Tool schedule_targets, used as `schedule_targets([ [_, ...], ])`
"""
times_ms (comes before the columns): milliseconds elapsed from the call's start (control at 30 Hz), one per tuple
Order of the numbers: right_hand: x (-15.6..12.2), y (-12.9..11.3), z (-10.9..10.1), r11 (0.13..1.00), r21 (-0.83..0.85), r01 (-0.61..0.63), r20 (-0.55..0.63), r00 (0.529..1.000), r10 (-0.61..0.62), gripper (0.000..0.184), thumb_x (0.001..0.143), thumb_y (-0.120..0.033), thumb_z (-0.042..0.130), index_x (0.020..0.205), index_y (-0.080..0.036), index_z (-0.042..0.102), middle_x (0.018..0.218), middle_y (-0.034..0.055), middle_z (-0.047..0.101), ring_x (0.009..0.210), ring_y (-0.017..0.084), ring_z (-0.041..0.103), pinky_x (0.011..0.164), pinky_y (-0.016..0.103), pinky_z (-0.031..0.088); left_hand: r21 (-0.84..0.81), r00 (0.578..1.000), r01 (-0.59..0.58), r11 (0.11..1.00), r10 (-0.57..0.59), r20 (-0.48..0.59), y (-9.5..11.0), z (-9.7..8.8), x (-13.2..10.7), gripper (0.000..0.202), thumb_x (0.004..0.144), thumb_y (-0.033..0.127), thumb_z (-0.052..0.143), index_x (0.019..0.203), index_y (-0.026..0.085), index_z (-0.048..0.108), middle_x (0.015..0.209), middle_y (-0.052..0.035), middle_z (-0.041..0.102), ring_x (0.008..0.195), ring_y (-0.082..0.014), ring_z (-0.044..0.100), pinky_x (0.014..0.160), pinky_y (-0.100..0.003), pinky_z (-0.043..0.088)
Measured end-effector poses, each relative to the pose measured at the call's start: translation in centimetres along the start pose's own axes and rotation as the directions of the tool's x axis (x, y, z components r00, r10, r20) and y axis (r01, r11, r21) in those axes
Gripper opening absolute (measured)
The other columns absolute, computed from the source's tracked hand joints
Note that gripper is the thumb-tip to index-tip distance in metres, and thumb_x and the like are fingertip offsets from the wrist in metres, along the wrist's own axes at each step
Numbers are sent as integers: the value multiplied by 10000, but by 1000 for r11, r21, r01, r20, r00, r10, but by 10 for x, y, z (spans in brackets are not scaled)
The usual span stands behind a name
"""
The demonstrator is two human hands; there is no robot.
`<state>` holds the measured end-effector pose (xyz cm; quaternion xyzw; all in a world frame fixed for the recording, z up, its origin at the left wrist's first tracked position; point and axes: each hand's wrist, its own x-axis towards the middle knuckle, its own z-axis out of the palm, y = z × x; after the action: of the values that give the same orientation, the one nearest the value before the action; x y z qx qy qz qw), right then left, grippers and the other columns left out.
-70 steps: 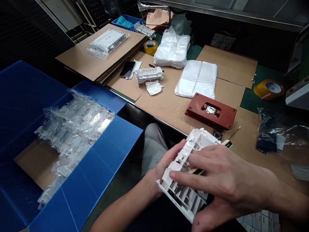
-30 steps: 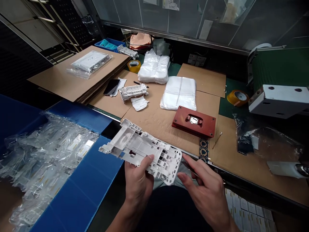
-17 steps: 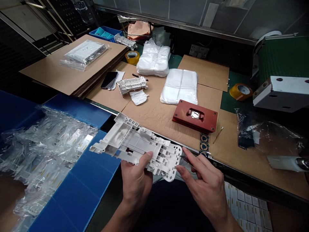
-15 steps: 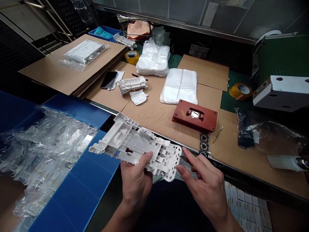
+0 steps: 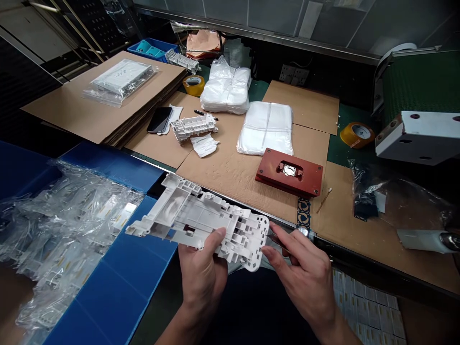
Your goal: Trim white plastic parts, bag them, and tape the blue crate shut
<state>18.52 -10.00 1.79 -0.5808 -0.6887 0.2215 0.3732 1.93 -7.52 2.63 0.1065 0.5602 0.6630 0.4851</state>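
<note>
My left hand [image 5: 201, 282] grips a white moulded plastic part [image 5: 201, 215] from below, with the thumb on its near edge. The part is long, ribbed and full of openings, and it lies nearly flat. My right hand [image 5: 305, 273] pinches a slim metal-tipped tool [image 5: 277, 241] just past the part's rounded right end. The tool's tip is close to that end, but whether they touch is hidden. A similar white part [image 5: 194, 127] rests on the cardboard beyond, beside a crumpled white wrapper [image 5: 204, 145].
To the left stands a blue corrugated bin [image 5: 111, 278] full of clear-bagged parts [image 5: 68, 225]. Ahead, cardboard sheets [image 5: 233, 177] hold a red fixture plate [image 5: 289, 173], white bag bundles [image 5: 265, 128], a phone [image 5: 158, 120] and tape rolls [image 5: 193, 85]. A white block [image 5: 417, 143] sits at right.
My right hand has moved off the part to its right end, holding the tool there. The part now lies flatter and has turned, and it drifts slightly left across the last frames.
</note>
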Motion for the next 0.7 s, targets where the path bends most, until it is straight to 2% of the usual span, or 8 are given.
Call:
schedule_targets([
  [167, -3, 1, 3, 1000, 1, 27, 13, 1000, -27, 358, 949, -339, 679, 1240, -134, 713, 748, 35, 628, 615, 135, 587, 581, 256, 474, 2, 1000, 12, 1000, -12, -26, 1, 2, -1, 798, 622, 78, 827, 1348, 321, 601, 1290, -32, 696, 1266, -327, 605, 930, -337, 593],
  [367, -3, -1, 2, 995, -43, 96, 65, 994, -93, 588, 885, -500, 719, 1296, -83, 670, 765, 47, 616, 634, 156, 600, 573, 276, 492, -5, 999, -25, 1000, 24, -39, 1, 5, 0, 770, 638, 89, 827, 1338, 318, 606, 1295, -29, 695, 1304, -330, 579, 1052, -403, 541],
  [433, -2, -1, 2, 993, -52, 104, 66, 993, -101, 611, 876, -515, 722, 1304, -82, 663, 757, 39, 602, 636, 156, 598, 572, 274, 494, -6, 999, -21, 1000, 21, -45, 1, 5, 1, 772, 645, 100, 830, 1348, 318, 597, 1295, -32, 696, 1304, -330, 581, 1070, -417, 528],
  [700, -7, -2, 7, 990, -39, 136, 41, 990, -135, 399, 921, -367, 712, 1221, -104, 711, 717, 29, 583, 594, 142, 566, 553, 272, 448, -16, 999, -29, 999, 29, -25, 1, 5, 2, 777, 666, 85, 817, 1373, 307, 581, 1257, -38, 716, 1297, -320, 589, 1065, -406, 530],
])
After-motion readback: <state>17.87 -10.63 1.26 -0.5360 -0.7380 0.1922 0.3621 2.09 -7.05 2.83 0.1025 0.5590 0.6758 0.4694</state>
